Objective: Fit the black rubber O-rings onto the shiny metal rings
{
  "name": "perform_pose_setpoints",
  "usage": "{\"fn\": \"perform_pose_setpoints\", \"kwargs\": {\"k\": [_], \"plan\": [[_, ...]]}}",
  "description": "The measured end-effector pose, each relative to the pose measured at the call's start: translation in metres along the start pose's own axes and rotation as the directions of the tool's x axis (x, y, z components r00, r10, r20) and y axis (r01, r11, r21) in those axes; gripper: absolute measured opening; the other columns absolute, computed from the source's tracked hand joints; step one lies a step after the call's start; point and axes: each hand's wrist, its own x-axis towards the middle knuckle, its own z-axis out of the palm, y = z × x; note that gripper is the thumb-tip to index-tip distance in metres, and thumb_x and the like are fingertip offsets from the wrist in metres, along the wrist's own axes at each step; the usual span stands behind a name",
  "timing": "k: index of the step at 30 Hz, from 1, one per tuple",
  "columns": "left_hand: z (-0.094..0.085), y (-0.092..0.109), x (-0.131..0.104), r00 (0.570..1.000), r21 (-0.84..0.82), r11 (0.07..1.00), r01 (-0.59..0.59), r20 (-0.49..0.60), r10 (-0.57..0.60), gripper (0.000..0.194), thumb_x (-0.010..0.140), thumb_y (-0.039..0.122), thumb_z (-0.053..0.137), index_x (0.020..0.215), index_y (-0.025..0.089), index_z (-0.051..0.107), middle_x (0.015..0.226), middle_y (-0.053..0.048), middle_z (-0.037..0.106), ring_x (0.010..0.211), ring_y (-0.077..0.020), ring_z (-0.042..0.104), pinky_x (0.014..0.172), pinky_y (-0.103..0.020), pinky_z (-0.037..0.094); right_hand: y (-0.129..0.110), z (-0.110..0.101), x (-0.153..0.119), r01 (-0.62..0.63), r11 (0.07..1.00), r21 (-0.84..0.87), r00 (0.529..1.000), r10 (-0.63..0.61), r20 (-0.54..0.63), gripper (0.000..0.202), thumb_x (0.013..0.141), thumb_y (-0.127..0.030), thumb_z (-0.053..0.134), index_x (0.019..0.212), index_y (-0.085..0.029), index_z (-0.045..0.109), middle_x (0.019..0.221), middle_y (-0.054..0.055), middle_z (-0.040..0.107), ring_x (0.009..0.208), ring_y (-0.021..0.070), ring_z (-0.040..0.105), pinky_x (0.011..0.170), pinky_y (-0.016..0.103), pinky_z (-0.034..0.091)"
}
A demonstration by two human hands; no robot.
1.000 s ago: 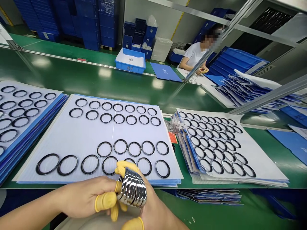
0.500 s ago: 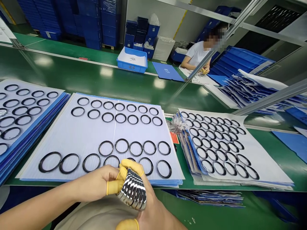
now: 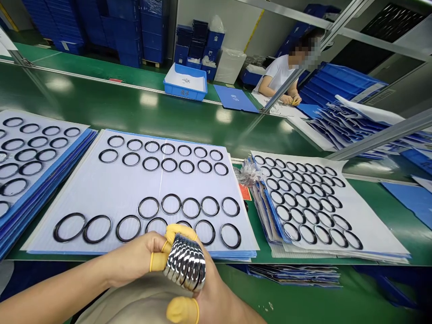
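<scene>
A bunch of shiny black rings [image 3: 186, 263] is held together low in the middle of the view. My right hand [image 3: 209, 281], in yellow finger covers, has its fingers behind the bunch and its thumb below it. From the left, my left hand [image 3: 148, 254] pinches the bunch's near edge with covered fingertips. Just beyond both hands lies a white sheet [image 3: 114, 184] on a stack, carrying rows of single black rings [image 3: 169, 165]. Some rings in its front row are partly hidden by my fingers.
Ring-covered sheets also lie on stacks at the left [image 3: 50, 168] and right [image 3: 374, 225]. Crumpled clear plastic [image 3: 250, 174] sits between stacks. Across the green bench [image 3: 111, 101] are a blue tray [image 3: 185, 93], a blue board [image 3: 232, 99] and a seated person [image 3: 278, 74]. A metal bar [image 3: 388, 134] crosses at right.
The bunch has turned slightly, showing more of its ring edges, and my left fingertips have shifted a little left. My right thumb has moved up slightly. The person opposite has moved their hands.
</scene>
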Motion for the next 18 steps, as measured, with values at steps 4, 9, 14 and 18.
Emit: {"fn": "perform_pose_setpoints", "kwargs": {"k": [4, 9, 14, 18], "plan": [[0.003, -0.001, 0.001, 1.000, -0.036, 0.999, 0.019, -0.005, -0.019, 0.009, 0.072, 0.021, 0.071, 0.069, 0.016, 0.077, 0.064, 0.002, 0.068, 0.060, -0.0083, 0.053, 0.063, -0.018, 0.043, 0.002, 0.001, -0.001, 0.029, 0.999, 0.015, 0.999, -0.028, -0.020, 0.089, 0.065, -0.056, 0.074, 0.137, -0.021, 0.035, 0.123, 0.014, 0.048, 0.114, 0.0327, 0.052, 0.095, 0.045, 0.047], [0.002, 0.001, 0.002, 0.999, 0.082, 0.996, -0.031, 0.039, 0.028, 0.010, 0.077, 0.022, 0.070, 0.072, 0.015, 0.076, 0.068, 0.001, 0.067, 0.063, -0.0097, 0.055, 0.066, -0.019, 0.044, 0.004, 0.000, -0.003, 0.023, 0.999, 0.033, 1.000, -0.023, 0.009, 0.094, 0.065, -0.049, 0.077, 0.141, -0.022, 0.029, 0.131, 0.015, 0.043, 0.117, 0.0322, 0.051, 0.100, 0.046, 0.043], [-0.004, 0.009, -0.004, 0.948, 0.546, 0.788, -0.285, 0.039, 0.316, 0.017, 0.085, 0.012, 0.060, 0.071, 0.014, 0.070, 0.077, -0.002, 0.065, 0.075, -0.0135, 0.057, 0.073, -0.022, 0.045, 0.006, -0.002, -0.007, 0.081, 0.997, -0.010, 0.996, -0.081, 0.037, 0.096, 0.073, -0.053, 0.071, 0.147, -0.024, 0.018, 0.139, 0.015, 0.041, 0.130, 0.0336, 0.041, 0.108, 0.050, 0.032], [-0.004, 0.018, -0.015, 0.888, 0.783, 0.520, -0.341, 0.086, 0.452, 0.023, 0.089, 0.007, 0.051, 0.082, 0.017, 0.071, 0.097, -0.005, 0.069, 0.090, -0.0164, 0.059, 0.082, -0.025, 0.044, 0.003, -0.003, -0.006, 0.137, 0.984, -0.115, 0.989, -0.130, 0.067, 0.064, 0.082, -0.058, 0.057, 0.136, -0.027, 0.044, 0.135, 0.011, 0.049, 0.133, 0.0317, 0.038, 0.113, 0.050, 0.023]]}}
